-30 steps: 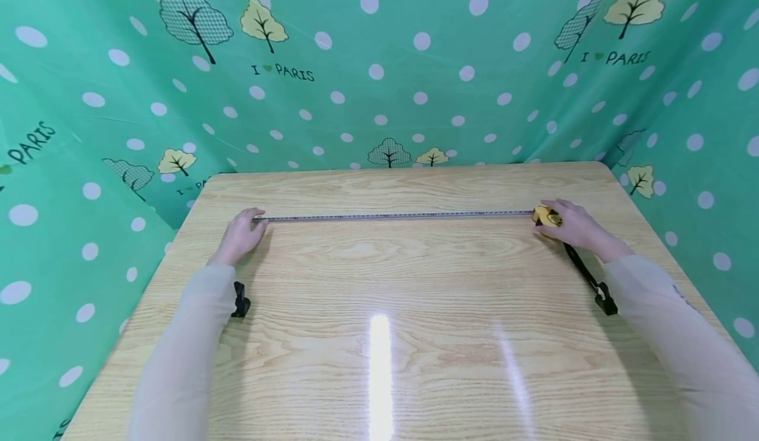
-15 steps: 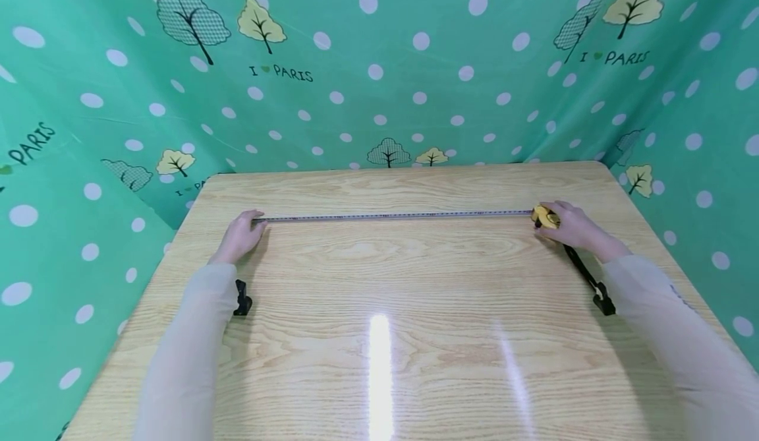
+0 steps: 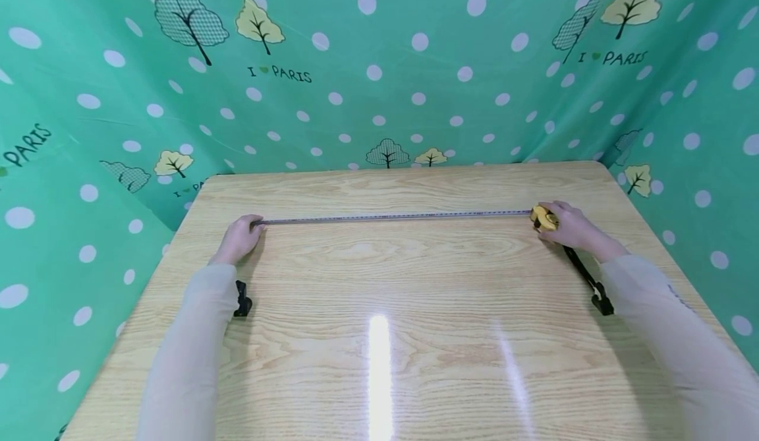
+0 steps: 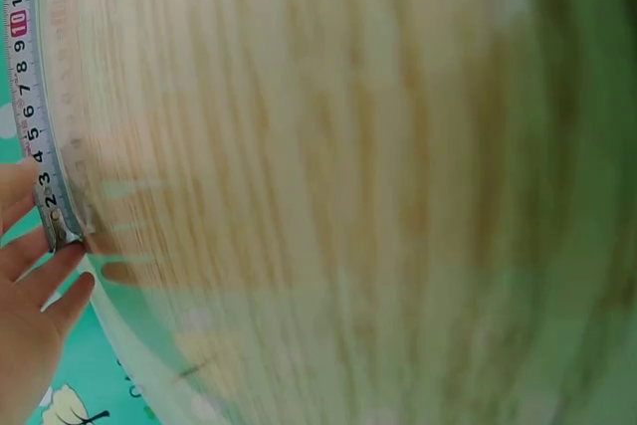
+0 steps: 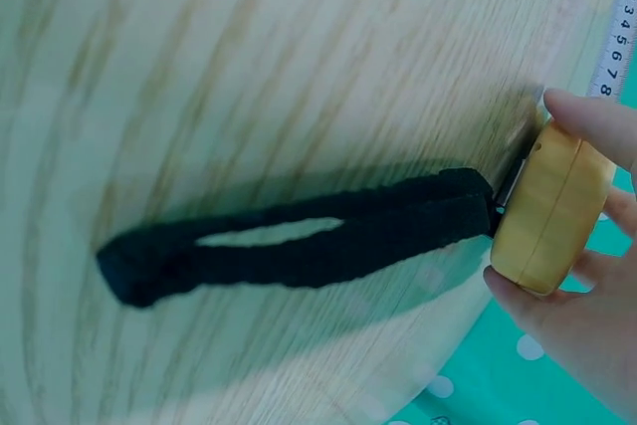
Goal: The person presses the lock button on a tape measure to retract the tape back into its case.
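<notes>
A tape measure with a yellow case point(image 3: 543, 218) is gripped by my right hand point(image 3: 574, 227) near the table's right side. Its white blade point(image 3: 385, 217) stretches out almost straight across the far part of the table to my left hand point(image 3: 238, 238). That hand pinches the blade's end between thumb and fingers; in the left wrist view the metal end hook point(image 4: 66, 238) shows by the fingertips, close to the low numbers. A black wrist strap point(image 5: 299, 236) hangs from the case in a loop, as the right wrist view shows.
Under both hands lies a light wood-grain table point(image 3: 356, 276) with glare streaks on its near half. A green polka-dot curtain point(image 3: 415, 65) with tree prints rises behind it and along both sides. Black wrist camera mounts point(image 3: 242, 299) hang below the sleeves.
My left hand has shifted very slightly toward me and the left with the blade end. The right hand and the case stay nearly in place.
</notes>
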Action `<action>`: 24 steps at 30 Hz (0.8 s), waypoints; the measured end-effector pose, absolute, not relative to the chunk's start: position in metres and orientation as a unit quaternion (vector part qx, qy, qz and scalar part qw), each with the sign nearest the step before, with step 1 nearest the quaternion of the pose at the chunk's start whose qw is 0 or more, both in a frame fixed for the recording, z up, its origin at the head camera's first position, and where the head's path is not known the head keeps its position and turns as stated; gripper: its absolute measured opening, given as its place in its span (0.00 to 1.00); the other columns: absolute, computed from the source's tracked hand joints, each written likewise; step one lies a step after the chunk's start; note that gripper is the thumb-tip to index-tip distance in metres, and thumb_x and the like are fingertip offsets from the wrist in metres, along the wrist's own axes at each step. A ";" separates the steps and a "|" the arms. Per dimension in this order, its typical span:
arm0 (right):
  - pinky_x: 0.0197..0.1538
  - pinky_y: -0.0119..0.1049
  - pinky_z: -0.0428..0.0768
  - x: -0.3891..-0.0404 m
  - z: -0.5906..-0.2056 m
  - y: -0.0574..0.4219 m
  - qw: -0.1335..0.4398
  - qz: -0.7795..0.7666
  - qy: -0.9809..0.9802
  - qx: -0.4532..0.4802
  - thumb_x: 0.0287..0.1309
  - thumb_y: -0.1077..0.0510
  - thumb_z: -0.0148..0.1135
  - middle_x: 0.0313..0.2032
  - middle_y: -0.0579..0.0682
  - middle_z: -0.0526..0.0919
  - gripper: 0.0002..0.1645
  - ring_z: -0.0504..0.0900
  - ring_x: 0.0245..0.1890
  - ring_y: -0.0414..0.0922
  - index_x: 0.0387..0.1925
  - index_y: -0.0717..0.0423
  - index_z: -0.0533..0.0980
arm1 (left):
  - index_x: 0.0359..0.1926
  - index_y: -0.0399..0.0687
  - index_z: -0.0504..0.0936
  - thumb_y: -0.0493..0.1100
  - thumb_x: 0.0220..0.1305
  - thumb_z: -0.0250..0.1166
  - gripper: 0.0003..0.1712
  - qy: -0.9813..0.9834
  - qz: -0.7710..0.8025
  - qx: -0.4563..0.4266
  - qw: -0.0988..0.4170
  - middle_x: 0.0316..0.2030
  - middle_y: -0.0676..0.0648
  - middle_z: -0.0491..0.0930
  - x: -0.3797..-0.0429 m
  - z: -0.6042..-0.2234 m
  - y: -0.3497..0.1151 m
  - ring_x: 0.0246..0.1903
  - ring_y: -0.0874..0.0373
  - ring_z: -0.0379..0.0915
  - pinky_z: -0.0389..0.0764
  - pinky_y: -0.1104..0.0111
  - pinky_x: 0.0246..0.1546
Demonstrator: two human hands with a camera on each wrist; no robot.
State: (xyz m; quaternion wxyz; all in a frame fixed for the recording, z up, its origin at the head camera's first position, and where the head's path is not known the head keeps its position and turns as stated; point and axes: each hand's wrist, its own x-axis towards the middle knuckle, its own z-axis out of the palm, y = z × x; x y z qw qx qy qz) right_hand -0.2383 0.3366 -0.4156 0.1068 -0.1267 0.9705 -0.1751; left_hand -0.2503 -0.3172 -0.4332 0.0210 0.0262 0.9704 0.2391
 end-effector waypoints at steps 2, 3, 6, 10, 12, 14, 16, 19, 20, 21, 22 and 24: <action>0.50 0.67 0.58 -0.239 -0.416 0.336 0.107 -0.176 0.970 -0.127 0.51 0.58 0.58 0.56 0.81 0.49 0.41 0.52 0.51 0.76 0.61 0.72 0.50 | 0.54 0.26 0.66 0.36 0.65 0.48 0.19 0.971 0.236 0.030 0.014 0.52 0.27 0.64 -0.250 -0.434 -0.317 0.54 0.35 0.58 0.62 0.48 0.54; 0.50 0.66 0.59 -0.239 -0.415 0.336 0.109 -0.177 0.970 -0.126 0.51 0.58 0.58 0.56 0.80 0.49 0.41 0.53 0.51 0.76 0.61 0.72 0.50 | 0.53 0.26 0.66 0.35 0.65 0.48 0.19 0.972 0.235 0.031 0.010 0.51 0.27 0.65 -0.250 -0.434 -0.316 0.53 0.35 0.59 0.62 0.48 0.54; 0.49 0.65 0.61 -0.239 -0.414 0.335 0.110 -0.181 0.970 -0.121 0.51 0.59 0.59 0.55 0.80 0.51 0.42 0.55 0.50 0.74 0.61 0.72 0.51 | 0.51 0.26 0.68 0.34 0.65 0.48 0.17 0.973 0.230 0.035 -0.001 0.48 0.27 0.67 -0.250 -0.434 -0.315 0.51 0.35 0.62 0.65 0.48 0.51; 0.47 0.65 0.62 -0.241 -0.413 0.335 0.116 -0.184 0.969 -0.114 0.50 0.59 0.61 0.53 0.80 0.53 0.43 0.57 0.49 0.74 0.61 0.72 0.51 | 0.48 0.25 0.71 0.32 0.64 0.49 0.15 0.973 0.226 0.039 -0.019 0.45 0.28 0.69 -0.250 -0.434 -0.314 0.48 0.36 0.64 0.68 0.49 0.49; 0.47 0.64 0.63 -0.242 -0.413 0.336 0.120 -0.186 0.969 -0.113 0.49 0.59 0.62 0.52 0.80 0.53 0.43 0.57 0.48 0.74 0.61 0.72 0.52 | 0.46 0.25 0.72 0.32 0.63 0.50 0.14 0.973 0.225 0.040 -0.028 0.43 0.28 0.70 -0.249 -0.433 -0.314 0.46 0.36 0.66 0.70 0.49 0.47; 0.47 0.64 0.64 -0.243 -0.412 0.337 0.122 -0.188 0.968 -0.114 0.48 0.59 0.63 0.52 0.81 0.53 0.44 0.58 0.48 0.74 0.60 0.73 0.52 | 0.44 0.26 0.74 0.31 0.63 0.50 0.12 0.973 0.224 0.041 -0.033 0.41 0.29 0.71 -0.248 -0.433 -0.315 0.44 0.37 0.67 0.71 0.50 0.45; 0.47 0.63 0.64 -0.244 -0.412 0.337 0.125 -0.191 0.967 -0.112 0.47 0.60 0.64 0.52 0.81 0.53 0.44 0.58 0.48 0.73 0.60 0.73 0.53 | 0.42 0.26 0.74 0.30 0.62 0.49 0.11 0.974 0.221 0.039 -0.037 0.39 0.30 0.72 -0.247 -0.432 -0.316 0.42 0.38 0.68 0.71 0.51 0.43; 0.45 0.62 0.66 -0.245 -0.412 0.338 0.125 -0.194 0.967 -0.111 0.45 0.61 0.65 0.51 0.80 0.55 0.43 0.59 0.48 0.72 0.59 0.73 0.54 | 0.40 0.27 0.75 0.29 0.62 0.49 0.10 0.974 0.218 0.037 -0.036 0.38 0.31 0.73 -0.245 -0.431 -0.318 0.41 0.39 0.69 0.71 0.51 0.43; 0.44 0.62 0.66 -0.244 -0.412 0.338 0.125 -0.196 0.966 -0.111 0.44 0.61 0.65 0.51 0.79 0.55 0.43 0.59 0.47 0.72 0.59 0.72 0.55 | 0.40 0.27 0.75 0.29 0.61 0.49 0.10 0.975 0.218 0.036 -0.035 0.38 0.31 0.73 -0.245 -0.430 -0.318 0.41 0.39 0.69 0.71 0.51 0.42; 0.44 0.61 0.67 -0.244 -0.412 0.338 0.124 -0.197 0.966 -0.112 0.44 0.62 0.65 0.51 0.78 0.56 0.43 0.60 0.47 0.72 0.59 0.72 0.55 | 0.39 0.28 0.75 0.29 0.61 0.49 0.10 0.975 0.217 0.035 -0.035 0.37 0.31 0.73 -0.244 -0.430 -0.319 0.40 0.40 0.69 0.71 0.51 0.42; 0.43 0.61 0.67 -0.243 -0.412 0.339 0.121 -0.197 0.966 -0.113 0.43 0.62 0.65 0.50 0.78 0.57 0.43 0.60 0.47 0.71 0.59 0.72 0.56 | 0.39 0.28 0.75 0.29 0.61 0.50 0.09 0.975 0.217 0.036 -0.034 0.37 0.31 0.73 -0.244 -0.430 -0.319 0.40 0.40 0.69 0.71 0.51 0.42; 0.43 0.60 0.66 -0.242 -0.411 0.340 0.116 -0.197 0.966 -0.118 0.42 0.61 0.66 0.49 0.77 0.58 0.43 0.60 0.46 0.71 0.58 0.72 0.57 | 0.39 0.29 0.75 0.30 0.62 0.50 0.09 0.975 0.217 0.036 -0.032 0.37 0.31 0.73 -0.243 -0.429 -0.320 0.40 0.40 0.69 0.71 0.51 0.42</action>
